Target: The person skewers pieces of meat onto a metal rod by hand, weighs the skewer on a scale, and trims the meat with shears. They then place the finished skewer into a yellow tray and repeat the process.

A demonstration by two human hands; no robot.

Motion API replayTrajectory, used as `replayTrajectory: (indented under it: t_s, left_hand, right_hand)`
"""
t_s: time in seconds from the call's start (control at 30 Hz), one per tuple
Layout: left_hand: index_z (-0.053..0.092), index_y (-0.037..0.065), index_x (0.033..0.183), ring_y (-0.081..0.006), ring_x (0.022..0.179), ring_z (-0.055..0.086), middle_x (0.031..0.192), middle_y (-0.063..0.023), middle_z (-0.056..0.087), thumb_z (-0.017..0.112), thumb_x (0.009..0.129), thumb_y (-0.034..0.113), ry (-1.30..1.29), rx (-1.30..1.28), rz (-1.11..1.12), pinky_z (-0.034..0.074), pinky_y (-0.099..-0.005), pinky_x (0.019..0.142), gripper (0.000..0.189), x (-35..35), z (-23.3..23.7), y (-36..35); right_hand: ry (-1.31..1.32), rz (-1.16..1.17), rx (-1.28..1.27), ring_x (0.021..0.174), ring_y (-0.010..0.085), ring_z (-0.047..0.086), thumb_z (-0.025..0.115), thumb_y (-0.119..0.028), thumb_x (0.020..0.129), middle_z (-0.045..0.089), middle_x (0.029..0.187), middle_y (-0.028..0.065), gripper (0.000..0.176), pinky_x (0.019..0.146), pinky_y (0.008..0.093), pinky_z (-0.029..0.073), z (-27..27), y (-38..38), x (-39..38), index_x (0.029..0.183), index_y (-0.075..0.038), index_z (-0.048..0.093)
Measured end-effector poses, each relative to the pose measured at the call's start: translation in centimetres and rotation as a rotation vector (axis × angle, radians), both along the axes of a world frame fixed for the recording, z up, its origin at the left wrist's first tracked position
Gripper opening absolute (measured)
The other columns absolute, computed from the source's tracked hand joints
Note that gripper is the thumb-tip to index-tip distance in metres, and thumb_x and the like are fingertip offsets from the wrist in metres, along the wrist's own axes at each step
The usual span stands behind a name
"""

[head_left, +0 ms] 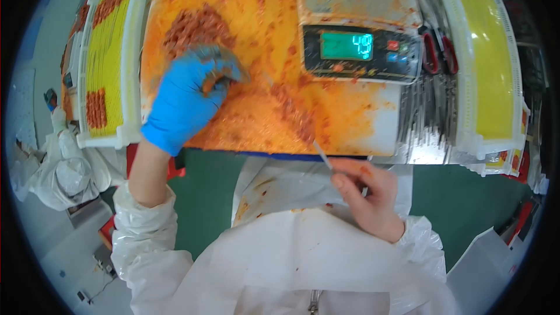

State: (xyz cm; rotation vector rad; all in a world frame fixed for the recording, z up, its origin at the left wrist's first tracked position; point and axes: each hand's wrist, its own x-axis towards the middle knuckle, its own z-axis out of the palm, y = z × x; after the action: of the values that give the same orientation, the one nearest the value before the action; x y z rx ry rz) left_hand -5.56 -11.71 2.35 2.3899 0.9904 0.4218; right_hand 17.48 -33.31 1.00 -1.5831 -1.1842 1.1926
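We look down from head height at a work board (376,131) smeared all over with orange-red marinade.

Two white-rimmed trays with yellow lining flank it. The left tray (131,52) holds rows of red meat along its top and a small block of the same lower down. The right tray (466,81) is mostly bare yellow, with meat only at its far end.

Our left hand (186,96), in a blue glove, rests on the board with its fingers curled down and closed on some of the meat pieces (195,26) from the heap just beyond it. Our right hand (364,192), bare, hangs off the near edge of the board and pinches a thin skewer (322,155) tight between thumb and fingers. The skewer's tip points onto the board, in line with a strip of meat. We cannot tell whether that strip is threaded on it.

A smeared scale (361,46) at the back of the board reads 49. Red-handled scissors (437,52) and a bundle of metal skewers (426,111) lie to its right.

Below the board are a stained white apron (303,245) and a green floor (466,198).
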Motion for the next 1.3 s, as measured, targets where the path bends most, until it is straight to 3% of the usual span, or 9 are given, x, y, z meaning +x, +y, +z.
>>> replayTrajectory:
  t_s: [0.03, 0.17, 0.2, 0.37, 0.47, 0.57, 0.67, 0.97, 1.3]
  left_hand:
    - [0.067, 0.008, 0.098, -0.0191, 0.075, 0.057, 0.097, -0.0090, 0.063, 0.064, 0.076, 0.000, -0.009, 0.028, -0.040, 0.048, -0.0282, 0.064, 0.024, -1.8, -1.0, -1.3]
    - [0.068, 0.008, 0.102, -0.0070, 0.076, 0.052, 0.094, -0.0012, 0.060, 0.064, 0.079, -0.003, -0.497, -0.203, 0.555, 0.044, -0.0204, 0.062, 0.026, -1.9, -2.1, -5.1]
    - [0.068, 0.006, 0.100, -0.0086, 0.074, 0.053, 0.090, -0.0021, 0.060, 0.064, 0.080, -0.004, -0.365, -0.198, 0.608, 0.045, -0.0218, 0.062, 0.023, -0.5, -1.5, -5.5]
    - [0.068, 0.001, 0.093, -0.0128, 0.082, 0.058, 0.089, -0.0054, 0.058, 0.063, 0.080, -0.005, -0.185, -0.159, 0.211, 0.046, -0.0225, 0.069, 0.015, 0.0, -1.7, -2.8]
    - [0.068, 0.001, 0.094, -0.0138, 0.084, 0.058, 0.092, -0.0052, 0.058, 0.064, 0.080, -0.006, -0.274, -0.265, 0.348, 0.047, -0.0237, 0.071, 0.017, 0.0, -2.2, -3.3]
    - [0.068, 0.001, 0.093, -0.0139, 0.085, 0.058, 0.095, -0.0052, 0.059, 0.063, 0.079, -0.008, -0.195, -0.241, 0.257, 0.048, -0.0238, 0.072, 0.017, -0.2, -2.6, -2.9]
    - [0.070, 0.006, 0.093, -0.0156, 0.073, 0.060, 0.087, -0.0045, 0.060, 0.070, 0.077, -0.001, -0.321, -0.109, 0.460, 0.049, -0.0244, 0.065, 0.017, 0.8, -2.0, -3.2]
    - [0.069, -0.001, 0.098, -0.0148, 0.091, 0.057, 0.098, -0.0059, 0.058, 0.065, 0.079, -0.009, -0.288, -0.149, 0.308, 0.049, -0.0252, 0.078, 0.020, -1.3, -3.5, -3.1]
    - [0.068, -0.003, 0.097, -0.0154, 0.093, 0.059, 0.097, -0.0059, 0.057, 0.062, 0.080, -0.011, -0.322, -0.141, 0.365, 0.049, -0.0260, 0.082, 0.019, -1.3, -4.1, -3.5]
  right_hand:
    - [-0.002, 0.012, 0.021, 0.048, 0.0066, 0.053, 0.066, -0.004, 0.084, 0.062, 0.066, 0.0044, 0.019, 0.048, 0.0207, 0.042, -0.4, 0.4, -0.3, 0.103, -0.004, 0.067]
    - [-0.026, 0.030, 0.027, 0.046, 0.0058, 0.051, 0.067, -0.002, 0.082, 0.061, 0.063, 0.0047, 0.021, 0.046, 0.0201, 0.040, -0.8, 0.6, -1.4, 0.103, -0.002, 0.067]
    - [-0.033, 0.035, 0.024, 0.046, 0.0057, 0.051, 0.067, -0.002, 0.082, 0.061, 0.062, 0.0046, 0.021, 0.046, 0.0200, 0.040, -0.4, 1.1, -1.7, 0.103, -0.002, 0.067]
    - [-0.100, 0.062, 0.015, 0.046, 0.0062, 0.051, 0.067, -0.002, 0.082, 0.061, 0.062, 0.0048, 0.019, 0.045, 0.0205, 0.041, 0.2, 1.0, -1.9, 0.101, -0.001, 0.068]
    - [-0.071, 0.029, 0.004, 0.046, 0.0074, 0.052, 0.068, -0.002, 0.082, 0.061, 0.063, 0.0055, 0.019, 0.046, 0.0211, 0.042, -0.1, 1.2, -2.0, 0.100, 0.000, 0.068]
    - [-0.083, 0.062, -0.021, 0.048, 0.0097, 0.056, 0.068, -0.002, 0.081, 0.062, 0.064, 0.0065, 0.019, 0.048, 0.0216, 0.043, -0.2, 2.0, -1.9, 0.100, 0.000, 0.068]
    - [-0.102, 0.118, 0.002, 0.052, 0.0124, 0.060, 0.068, -0.002, 0.080, 0.063, 0.066, 0.0077, 0.019, 0.051, 0.0221, 0.045, -0.5, 2.5, -1.6, 0.099, -0.001, 0.068]
    - [-0.078, 0.114, 0.082, 0.056, 0.0191, 0.060, 0.069, -0.001, 0.078, 0.063, 0.070, 0.0090, 0.022, 0.054, 0.0251, 0.047, -1.7, 2.7, -2.1, 0.100, -0.002, 0.068]
    - [-0.155, 0.136, 0.232, 0.053, 0.0221, 0.057, 0.069, 0.000, 0.077, 0.058, 0.065, 0.0100, 0.023, 0.050, 0.0293, 0.044, -2.5, 2.2, -2.5, 0.100, 0.000, 0.067]
